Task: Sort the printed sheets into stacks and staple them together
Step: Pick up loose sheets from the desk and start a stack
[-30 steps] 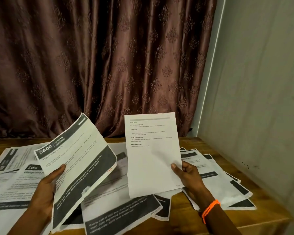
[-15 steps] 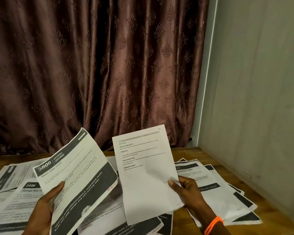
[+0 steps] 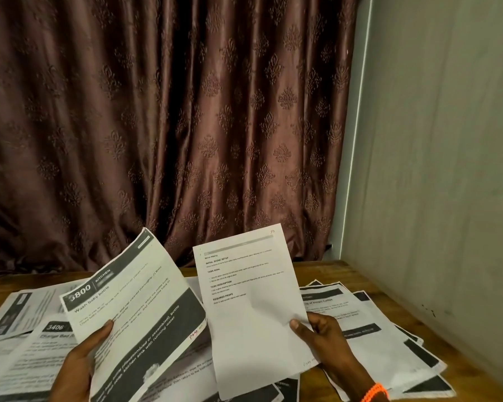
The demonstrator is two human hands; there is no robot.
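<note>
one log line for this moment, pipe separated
phase: sorting | left hand: holds 3800 sheet | right hand: holds plain text sheet | table: loose printed sheets | stapled: none seen

Sheets [image 3: 369, 323] on table [image 3: 389, 288], before curtain [image 3: 169, 126]
</note>
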